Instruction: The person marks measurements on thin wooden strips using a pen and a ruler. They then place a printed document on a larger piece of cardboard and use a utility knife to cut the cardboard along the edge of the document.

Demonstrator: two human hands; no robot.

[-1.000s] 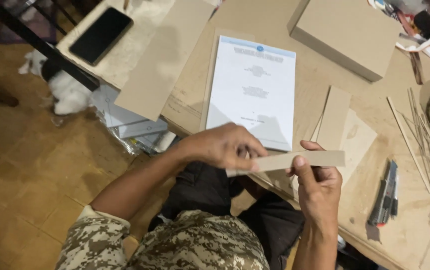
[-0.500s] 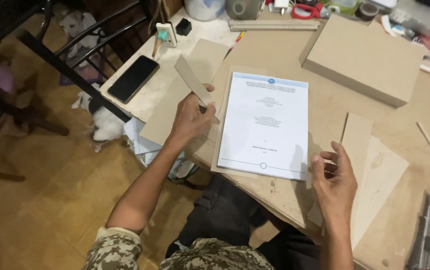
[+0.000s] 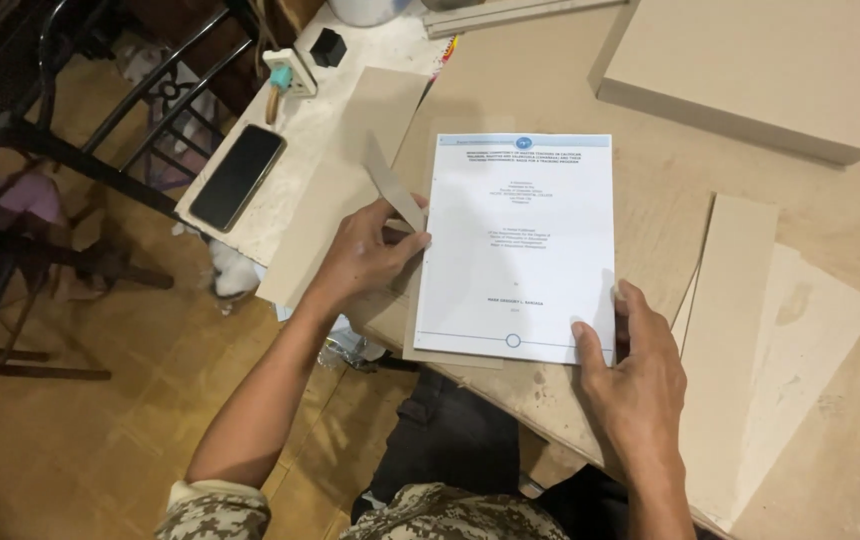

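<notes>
The left hand (image 3: 365, 250) has carried the thin grey cardboard strip (image 3: 395, 187) to the white printed booklet (image 3: 520, 245), pinching it. The right hand (image 3: 635, 375) now presses flat on the booklet's bottom corner, fingers spread.

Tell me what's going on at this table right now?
A person seated at the table holds a narrow cardboard strip in the left hand, beside the left edge of a white printed document. The right hand presses the document's lower right corner. A wider cardboard strip lies to the right, a phone to the left.
</notes>
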